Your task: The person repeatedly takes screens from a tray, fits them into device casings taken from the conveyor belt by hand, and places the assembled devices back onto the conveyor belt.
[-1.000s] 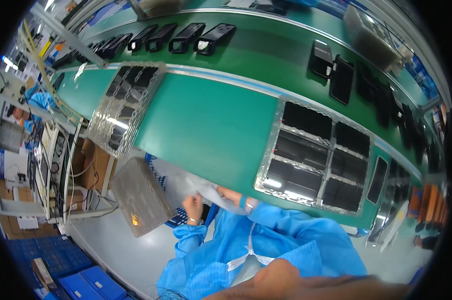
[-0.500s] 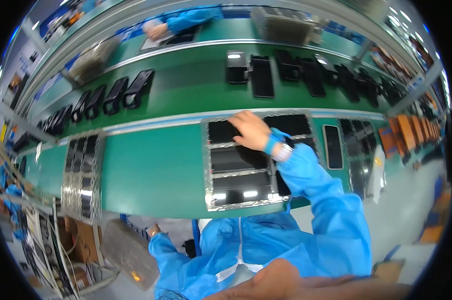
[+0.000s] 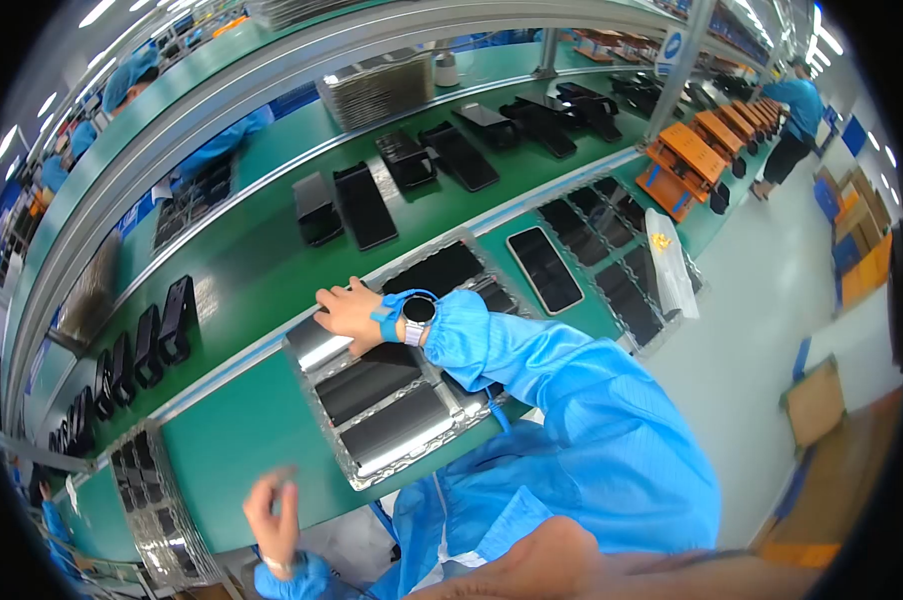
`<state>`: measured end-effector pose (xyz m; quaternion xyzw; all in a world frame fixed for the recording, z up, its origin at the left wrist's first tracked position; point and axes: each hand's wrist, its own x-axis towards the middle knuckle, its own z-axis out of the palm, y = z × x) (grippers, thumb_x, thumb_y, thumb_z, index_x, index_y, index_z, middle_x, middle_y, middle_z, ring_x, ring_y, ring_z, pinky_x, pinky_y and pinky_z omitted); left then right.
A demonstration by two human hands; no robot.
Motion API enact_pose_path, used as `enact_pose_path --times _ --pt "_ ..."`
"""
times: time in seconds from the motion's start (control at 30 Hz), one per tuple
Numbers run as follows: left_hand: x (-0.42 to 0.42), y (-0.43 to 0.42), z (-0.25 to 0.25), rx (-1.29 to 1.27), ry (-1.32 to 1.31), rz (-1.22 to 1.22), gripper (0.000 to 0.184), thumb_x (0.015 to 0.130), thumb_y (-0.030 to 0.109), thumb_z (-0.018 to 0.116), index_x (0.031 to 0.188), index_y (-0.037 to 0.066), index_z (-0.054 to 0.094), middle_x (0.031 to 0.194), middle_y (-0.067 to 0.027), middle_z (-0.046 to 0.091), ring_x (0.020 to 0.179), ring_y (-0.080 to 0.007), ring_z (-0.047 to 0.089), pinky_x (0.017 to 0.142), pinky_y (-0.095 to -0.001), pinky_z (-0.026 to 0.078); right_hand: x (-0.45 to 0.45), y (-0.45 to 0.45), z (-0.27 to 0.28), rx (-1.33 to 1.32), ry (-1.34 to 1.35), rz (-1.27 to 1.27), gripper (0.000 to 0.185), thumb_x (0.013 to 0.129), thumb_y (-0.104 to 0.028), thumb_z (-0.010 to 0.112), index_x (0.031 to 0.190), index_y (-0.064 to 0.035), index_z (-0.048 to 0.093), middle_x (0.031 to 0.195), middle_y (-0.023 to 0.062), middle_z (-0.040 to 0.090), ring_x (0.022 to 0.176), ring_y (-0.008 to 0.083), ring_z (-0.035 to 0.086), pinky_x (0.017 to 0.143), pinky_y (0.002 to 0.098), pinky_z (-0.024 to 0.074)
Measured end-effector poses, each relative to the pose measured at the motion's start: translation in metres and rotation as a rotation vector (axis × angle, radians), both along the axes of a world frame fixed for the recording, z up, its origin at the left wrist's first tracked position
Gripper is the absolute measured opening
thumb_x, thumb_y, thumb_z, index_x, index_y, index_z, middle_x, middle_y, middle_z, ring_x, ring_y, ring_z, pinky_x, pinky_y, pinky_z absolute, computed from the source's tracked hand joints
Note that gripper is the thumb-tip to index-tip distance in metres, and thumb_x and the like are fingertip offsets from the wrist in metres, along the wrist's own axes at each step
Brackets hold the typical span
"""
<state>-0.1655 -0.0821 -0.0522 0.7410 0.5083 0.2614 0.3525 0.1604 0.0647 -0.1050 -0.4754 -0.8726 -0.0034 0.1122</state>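
While your right hand [image 3: 352,312] spreads over the panel [image 3: 318,346] in the far-left pocket of the clear tray [image 3: 354,476], can't tell if it grips. Left hand [image 3: 274,515]: blurred, fingers parted, seemingly bare, near the surface [image 3: 222,440] edge. Risk: off-centre fingertip pressure could smudge the panel or skew the tray.
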Motion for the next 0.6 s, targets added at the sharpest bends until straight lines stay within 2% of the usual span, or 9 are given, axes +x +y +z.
enact_pose_path --times 0.13,0.17,0.23,0.27,0.3,0.37,0.4,0.57,0.6 --pt "0.082 0.061 0.009 0.627 -0.08 0.064 0.029 0.088 0.002 0.054 0.116 -0.004 0.058 0.124 -0.0194 0.056 0.112 -0.0283 0.056 0.093 -0.0368 0.045 0.016 -0.05 0.035 -0.084 0.496 0.183 0.049 0.071 -0.032 0.07 0.105 0.0021 0.058 0.109 0.0197 0.05 0.097 0.0349 0.055 0.08 0.0408 0.0474" --pt "0.093 0.065 0.012 0.689 -0.091 0.002 0.028 0.088 0.002 0.055 0.114 -0.004 0.059 0.122 -0.0195 0.057 0.111 -0.029 0.057 0.092 -0.0372 0.045 0.02 -0.062 0.038 -0.252 0.609 0.316 0.06 0.076 -0.028 0.068 0.123 0.0056 0.05 0.113 0.0204 0.051 0.1 0.0357 0.055 0.084 0.0409 0.0467" --pt "0.108 0.072 0.016 0.819 -0.113 -0.122 0.025 0.087 0.002 0.057 0.11 -0.005 0.061 0.118 -0.0198 0.06 0.109 -0.0304 0.058 0.091 -0.0381 0.046 0.025 -0.084 0.034 -0.493 0.715 0.491 0.045 0.091 -0.023 0.056 0.124 0.0073 0.051 0.11 0.0207 0.054 0.103 0.033 0.054 0.091 0.0385 0.0433" --pt "0.106 0.073 0.007 0.74 -0.202 -0.156 0.018 0.083 0.0 0.064 0.1 -0.005 0.064 0.104 -0.0181 0.067 0.095 -0.0274 0.065 0.082 -0.0356 0.05 0.023 -0.092 0.011 -0.362 0.869 0.56 0.042 0.096 -0.028 0.049 0.119 0.0058 0.055 0.1 0.0179 0.057 0.09 0.0272 0.059 0.079 0.0362 0.0484" --pt "0.108 0.071 0.002 0.66 -0.269 -0.115 0.017 0.081 -0.001 0.066 0.097 -0.004 0.064 0.097 -0.0166 0.068 0.088 -0.0259 0.066 0.078 -0.034 0.051 0.03 -0.113 0.024 -0.839 0.995 0.388 0.041 0.099 -0.031 0.043 0.113 0.0046 0.056 0.096 0.0145 0.061 0.078 0.0193 0.061 0.065 0.0292 0.0522" --pt "0.119 0.059 -0.002 0.5 -0.395 -0.023 0.015 0.077 -0.004 0.07 0.091 -0.004 0.065 0.083 -0.0137 0.07 0.075 -0.0229 0.068 0.07 -0.0306 0.052 0.036 -0.127 0.013 -1.128 1.143 0.342 0.044 0.099 -0.037 0.041 0.111 0.0027 0.056 0.093 0.0111 0.064 0.067 0.0141 0.062 0.055 0.0247 0.0521" --pt "0.125 0.057 0.0 0.615 -0.352 -0.035 0.017 0.073 -0.006 0.073 0.087 -0.002 0.066 0.074 -0.0112 0.068 0.063 -0.0202 0.066 0.061 -0.0271 0.051 0.037 -0.138 0.016 -1.246 1.206 0.262 0.045 0.099 -0.038 0.041 0.112 0.0025 0.056 0.091 0.0112 0.065 0.065 0.015 0.063 0.055 0.0261 0.0529" --pt "0.128 0.058 -0.002 0.825 -0.019 -0.145 0.016 0.067 -0.001 0.075 0.077 0.003 0.062 0.069 -0.0082 0.063 0.059 -0.0244 0.061 0.056 -0.0312 0.049 0.039 -0.168 0.039 -1.679 1.425 0.003 0.05 0.099 -0.042 0.037 0.121 0.0014 0.051 0.091 0.0141 0.068 0.067 0.0237 0.068 0.06 0.0305 0.0567" --pt "0.131 0.062 -0.001 0.957 0.047 -0.22 0.018 0.064 0.002 0.075 0.075 0.005 0.061 0.068 -0.0059 0.061 0.061 -0.0242 0.059 0.055 -0.0334 0.048 0.04 -0.169 0.028 -1.822 1.532 0.102 0.051 0.1 -0.041 0.034 0.126 0.0012 0.047 0.105 0.0185 0.065 0.083 0.0294 0.069 0.064 0.036 0.0584"
